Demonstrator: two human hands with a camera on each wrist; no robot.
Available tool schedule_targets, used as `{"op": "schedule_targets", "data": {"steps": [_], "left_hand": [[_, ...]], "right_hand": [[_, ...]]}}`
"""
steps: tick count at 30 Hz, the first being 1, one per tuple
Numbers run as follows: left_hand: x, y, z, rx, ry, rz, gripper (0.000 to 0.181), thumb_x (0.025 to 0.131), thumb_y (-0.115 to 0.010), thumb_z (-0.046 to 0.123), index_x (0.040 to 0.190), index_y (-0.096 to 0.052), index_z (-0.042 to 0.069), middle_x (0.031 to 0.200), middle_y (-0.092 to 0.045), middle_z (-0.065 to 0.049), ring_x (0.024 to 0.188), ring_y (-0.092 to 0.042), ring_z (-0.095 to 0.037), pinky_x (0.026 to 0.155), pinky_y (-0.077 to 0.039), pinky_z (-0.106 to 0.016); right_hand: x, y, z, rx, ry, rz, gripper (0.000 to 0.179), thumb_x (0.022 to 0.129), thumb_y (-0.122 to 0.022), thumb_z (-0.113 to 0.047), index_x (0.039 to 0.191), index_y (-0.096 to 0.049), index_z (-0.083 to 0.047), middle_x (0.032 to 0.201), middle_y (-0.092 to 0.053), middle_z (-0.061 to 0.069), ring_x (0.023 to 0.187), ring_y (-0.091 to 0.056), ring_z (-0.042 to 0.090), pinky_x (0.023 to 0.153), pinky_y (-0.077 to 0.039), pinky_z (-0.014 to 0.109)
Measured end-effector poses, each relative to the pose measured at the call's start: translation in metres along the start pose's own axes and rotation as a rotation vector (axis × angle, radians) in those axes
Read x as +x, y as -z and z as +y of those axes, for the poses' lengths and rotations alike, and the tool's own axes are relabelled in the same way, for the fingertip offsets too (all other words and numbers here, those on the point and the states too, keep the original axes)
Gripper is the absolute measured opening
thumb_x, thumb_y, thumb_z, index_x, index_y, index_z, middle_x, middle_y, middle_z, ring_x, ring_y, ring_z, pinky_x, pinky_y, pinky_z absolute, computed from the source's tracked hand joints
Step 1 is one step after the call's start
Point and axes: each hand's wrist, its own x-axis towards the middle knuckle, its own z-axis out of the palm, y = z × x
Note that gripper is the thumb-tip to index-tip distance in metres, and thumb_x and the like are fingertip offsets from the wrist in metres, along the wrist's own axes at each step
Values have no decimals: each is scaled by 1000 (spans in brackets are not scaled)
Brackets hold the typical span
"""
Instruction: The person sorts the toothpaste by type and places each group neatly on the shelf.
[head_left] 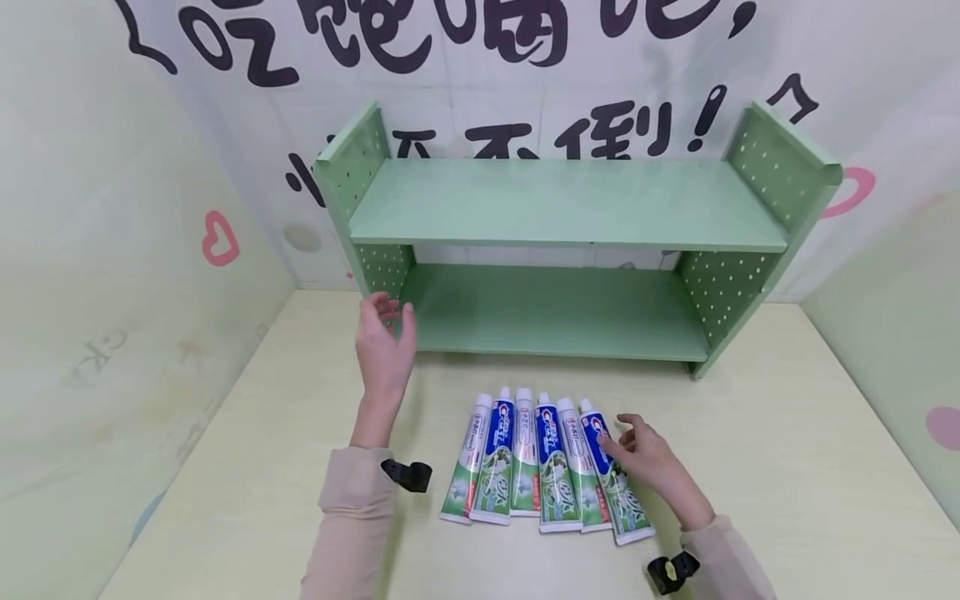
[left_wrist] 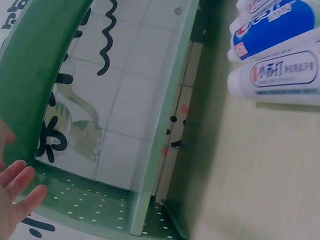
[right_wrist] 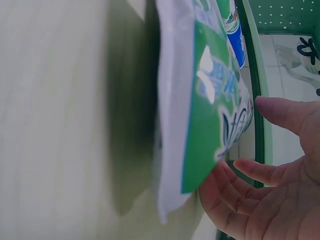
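Several toothpaste tubes lie side by side in a slightly fanned row, caps toward the shelf. Blue-and-green tubes alternate with white-and-green ones. My right hand is at the rightmost blue-and-green tube, its thumb over the upper part and its fingers along the right edge. In the right wrist view the thumb and fingers of that hand stand apart around a tube. My left hand is raised with nothing in it, fingers loosely bent, in front of the shelf's lower left corner.
A green two-tier shelf with dotted side panels stands behind the tubes on a pale wooden table. Printed wall sheets enclose the back and sides. A black wrist camera is strapped at the left sleeve.
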Motion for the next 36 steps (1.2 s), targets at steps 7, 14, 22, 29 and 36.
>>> {"op": "schedule_targets", "data": {"steps": [7, 14, 22, 29, 36], "left_hand": [[10, 9, -2, -49, 10, 87, 37, 87, -57, 11, 115, -43, -8, 107, -54, -21, 97, -56, -33, 79, -55, -45], [19, 14, -6, -51, 55, 152, 42, 86, -59, 11, 119, -40, -5, 114, -45, -20, 102, -49, -28, 80, -52, -37], [28, 14, -15, -62, 133, 119, 46, 85, -60, 12, 122, -37, -3, 117, -40, -18, 103, -45, -30, 83, -48, -33], [35, 10, -24, -88, 192, 37, 43, 87, -56, 13, 122, -37, -3, 118, -41, -18, 102, -45, -25, 84, -50, -31], [42, 10, -29, -58, 163, 1, 34, 90, -51, 14, 116, -41, -5, 114, -44, -20, 99, -48, -26, 79, -51, -32]], "right_hand": [[0, -3, 1, 39, 9, -4, 62, 87, -60, -29, 128, -36, 12, 94, -57, 19, 82, -55, 24, 64, -53, 31], [1, -7, 5, 48, 26, -3, 69, 84, -63, -36, 127, -37, 11, 87, -56, 16, 74, -53, 19, 60, -50, 27], [-3, -7, -2, 24, -4, -20, 64, 84, -64, -24, 129, -36, 12, 90, -57, 17, 75, -53, 19, 61, -51, 28], [-3, -10, -2, 12, -9, -30, 62, 83, -65, -22, 127, -37, 12, 93, -58, 19, 78, -55, 20, 64, -54, 32], [-3, -10, -2, -7, -26, -24, 60, 81, -67, -24, 121, -43, 12, 92, -60, 18, 78, -57, 21, 65, -54, 33]]}}
